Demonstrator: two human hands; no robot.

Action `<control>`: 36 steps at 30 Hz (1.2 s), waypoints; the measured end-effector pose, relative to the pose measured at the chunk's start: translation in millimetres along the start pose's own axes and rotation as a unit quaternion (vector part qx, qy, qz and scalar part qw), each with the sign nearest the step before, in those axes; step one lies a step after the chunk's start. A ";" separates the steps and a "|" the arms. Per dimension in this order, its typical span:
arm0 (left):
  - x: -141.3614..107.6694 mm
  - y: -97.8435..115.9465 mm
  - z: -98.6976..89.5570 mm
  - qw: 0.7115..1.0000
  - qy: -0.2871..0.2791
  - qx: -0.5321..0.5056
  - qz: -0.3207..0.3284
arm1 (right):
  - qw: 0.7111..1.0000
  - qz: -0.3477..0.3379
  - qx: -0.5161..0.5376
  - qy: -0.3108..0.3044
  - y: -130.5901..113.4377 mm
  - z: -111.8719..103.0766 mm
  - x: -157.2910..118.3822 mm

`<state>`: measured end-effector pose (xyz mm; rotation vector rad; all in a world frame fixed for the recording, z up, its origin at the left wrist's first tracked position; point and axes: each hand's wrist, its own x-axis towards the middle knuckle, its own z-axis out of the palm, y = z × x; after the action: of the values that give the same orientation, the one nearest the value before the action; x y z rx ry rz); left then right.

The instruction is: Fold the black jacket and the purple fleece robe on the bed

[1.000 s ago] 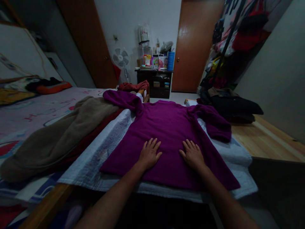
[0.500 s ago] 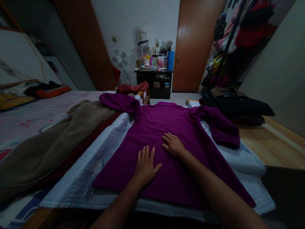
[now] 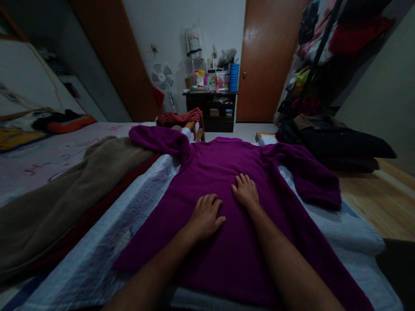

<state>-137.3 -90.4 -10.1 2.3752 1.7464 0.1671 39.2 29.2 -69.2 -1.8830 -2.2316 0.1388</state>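
Observation:
A purple long-sleeved shirt [image 3: 207, 172] lies spread out in front of me, collar at the far end and sleeves out to both sides. My left hand [image 3: 207, 216] rests on its middle, fingers apart and slightly bent. Further up and to the right, my right hand [image 3: 246, 190] lies on the same fabric with its fingers spread. Neither hand holds anything. Beneath the shirt is a pale blue quilted cloth [image 3: 142, 190], showing along both sides.
On the left, a grey-brown garment [image 3: 81, 185] lies at the edge of a patterned bed [image 3: 65, 151]. Dark folded clothes [image 3: 340, 138] are stacked at right on a wooden surface [image 3: 382, 194]. A fan [image 3: 162, 77] and a dark cabinet [image 3: 197, 103] stand at the back.
Both hands have slid a little over the shirt, the right one up and to the right. My left fingers are more bent than before. The view has shifted slightly.

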 end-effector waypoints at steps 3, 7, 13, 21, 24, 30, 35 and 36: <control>23.3 -12.1 10.4 0.998 -0.003 0.016 -0.060 | 1.000 0.002 0.002 0.002 1.8 0.4 1.3; 29.4 -34.3 31.2 0.990 -0.005 0.039 -0.134 | 1.000 0.001 0.006 0.006 3.5 0.9 2.6; 23.9 -68.5 21.5 0.968 -0.027 0.087 -0.232 | 1.000 0.002 0.016 -0.012 2.8 -2.7 2.1; 82.0 -33.1 -12.3 0.986 0.008 0.092 -0.142 | 1.000 -0.003 0.018 -0.002 2.4 -2.5 1.3; 114.4 2.4 -0.2 0.995 0.014 0.043 -0.089 | 1.000 -0.011 0.019 0.005 3.6 -2.4 -0.1; 157.1 9.3 35.0 0.988 0.074 0.023 -0.130 | 1.000 -0.010 0.026 0.007 4.1 -2.6 -0.5; 170.3 -23.3 46.9 0.981 0.085 0.012 -0.176 | 0.999 -0.003 0.032 0.012 2.8 -4.5 0.7; 170.8 -28.0 47.0 0.980 0.085 0.011 -0.178 | 0.999 -0.003 0.033 0.012 2.6 -4.9 0.7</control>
<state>-102.7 76.6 -65.6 2.0671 2.2282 0.3066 42.7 30.0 -64.9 -1.8338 -2.1888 0.1860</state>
